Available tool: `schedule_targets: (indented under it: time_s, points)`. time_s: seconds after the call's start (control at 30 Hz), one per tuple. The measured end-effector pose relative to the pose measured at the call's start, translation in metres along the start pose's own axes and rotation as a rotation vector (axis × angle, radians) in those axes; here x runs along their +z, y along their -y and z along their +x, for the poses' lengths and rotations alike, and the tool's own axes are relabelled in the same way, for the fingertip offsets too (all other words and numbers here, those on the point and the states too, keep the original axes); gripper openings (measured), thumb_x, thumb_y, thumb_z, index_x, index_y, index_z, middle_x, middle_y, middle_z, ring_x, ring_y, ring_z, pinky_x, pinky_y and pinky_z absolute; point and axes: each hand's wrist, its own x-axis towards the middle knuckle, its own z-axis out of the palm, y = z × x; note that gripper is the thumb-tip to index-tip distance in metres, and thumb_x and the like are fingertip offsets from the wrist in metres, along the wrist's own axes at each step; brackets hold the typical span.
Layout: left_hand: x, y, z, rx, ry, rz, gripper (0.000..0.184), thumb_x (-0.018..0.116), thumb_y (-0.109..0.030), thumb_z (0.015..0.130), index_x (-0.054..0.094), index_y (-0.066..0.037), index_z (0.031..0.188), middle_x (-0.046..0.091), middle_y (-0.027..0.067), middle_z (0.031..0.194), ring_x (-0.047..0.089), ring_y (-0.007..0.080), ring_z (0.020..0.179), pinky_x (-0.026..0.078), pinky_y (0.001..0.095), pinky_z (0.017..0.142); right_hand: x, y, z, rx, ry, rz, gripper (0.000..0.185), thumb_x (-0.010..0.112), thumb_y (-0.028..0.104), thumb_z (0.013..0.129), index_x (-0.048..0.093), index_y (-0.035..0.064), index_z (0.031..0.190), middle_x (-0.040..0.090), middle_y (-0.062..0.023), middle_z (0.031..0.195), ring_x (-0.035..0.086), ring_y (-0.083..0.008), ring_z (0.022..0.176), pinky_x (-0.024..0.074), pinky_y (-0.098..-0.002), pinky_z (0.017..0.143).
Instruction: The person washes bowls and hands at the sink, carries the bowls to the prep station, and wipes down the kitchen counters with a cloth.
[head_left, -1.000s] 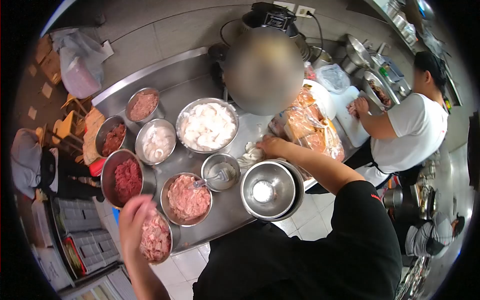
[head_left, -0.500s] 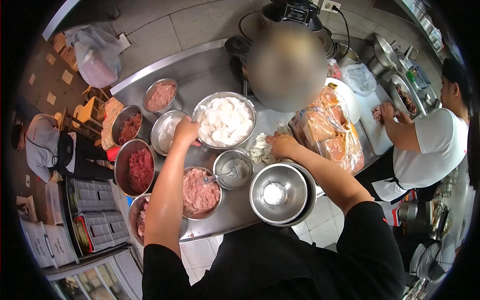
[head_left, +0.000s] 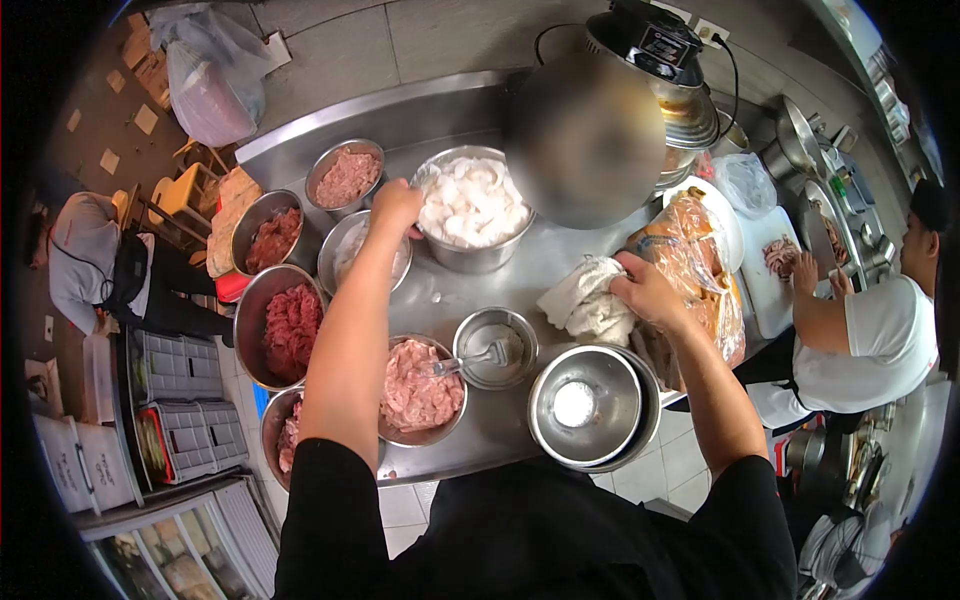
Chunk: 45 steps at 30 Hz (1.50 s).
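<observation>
My left hand (head_left: 398, 210) grips the near-left rim of a metal bowl (head_left: 473, 258) heaped with pale white pieces (head_left: 474, 203), whose kind I cannot make out. In my right hand (head_left: 650, 288), a crumpled off-white cloth (head_left: 588, 300) is pinched above the steel table, beside a plastic-wrapped bundle of orange-brown food (head_left: 700, 245). Between my arms, a small metal bowl (head_left: 497, 378) holds a clear-handled utensil (head_left: 470, 359). Nested metal bowls (head_left: 584, 408) stand close to my body.
Left of my left arm stand several metal containers of raw meat (head_left: 292, 325). Another bowl of minced pink meat (head_left: 420, 390) is near the front edge. A black-topped appliance (head_left: 650, 45) stands behind. At right, a co-worker (head_left: 870, 340) handles meat on a white board (head_left: 770, 300).
The bowl of white pieces has shifted slightly away from me with my left hand. My right hand has gathered and raised the cloth, moving right. The view has shifted a little.
</observation>
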Motion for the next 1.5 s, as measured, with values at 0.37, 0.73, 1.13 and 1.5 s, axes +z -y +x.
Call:
schedule_targets:
  time_s: [0.37, 0.73, 1.13, 1.5]
  points:
    - [-0.090, -0.009, 0.013, 0.163, -0.081, -0.041, 0.039, 0.059, -0.038, 0.093, 0.065, 0.000, 0.094, 0.067, 0.0127, 0.077, 0.069, 0.0216, 0.065, 0.053, 0.0327, 0.051, 0.100, 0.006, 0.110, -0.265, 0.279, -0.792, 0.076, 0.070, 0.034, 0.083, 0.035, 0.0086, 0.146, 0.040, -0.0280, 0.139, 0.050, -0.0421, 0.123, 0.0420, -0.0441, 0.104]
    - [-0.058, 0.072, -0.111, 0.418, 0.282, 1.183, 0.027, 0.051, -0.008, 0.085, 0.070, -0.011, 0.103, 0.069, 0.0135, 0.103, 0.064, 0.0310, 0.104, 0.048, 0.0451, 0.089, 0.250, 0.115, 0.214, -0.579, 0.112, -0.779, 0.038, 0.047, 0.012, 0.091, 0.052, 0.0057, 0.128, 0.053, -0.0214, 0.123, 0.059, -0.0358, 0.111, 0.0484, -0.0409, 0.094]
    - [-0.119, -0.013, -0.178, 0.751, 0.157, 0.937, 0.018, 0.065, -0.015, 0.081, 0.064, -0.001, 0.092, 0.065, 0.0157, 0.094, 0.060, 0.0348, 0.094, 0.047, 0.0456, 0.083, 0.303, 0.103, 0.238, -0.878, 0.146, -0.562, 0.039, 0.052, 0.017, 0.089, 0.060, 0.0137, 0.127, 0.057, -0.0144, 0.133, 0.053, -0.0328, 0.123, 0.0440, -0.0382, 0.101]
    - [-0.198, -0.048, -0.208, 0.817, -0.167, 0.983, 0.022, 0.066, -0.019, 0.081, 0.061, 0.000, 0.090, 0.061, 0.0180, 0.086, 0.057, 0.0394, 0.084, 0.046, 0.0461, 0.074, 0.300, 0.148, 0.171, -0.810, 0.738, -0.784, 0.042, 0.059, 0.008, 0.079, 0.068, 0.0293, 0.114, 0.050, -0.0047, 0.133, 0.040, -0.0331, 0.131, 0.0319, -0.0411, 0.112]
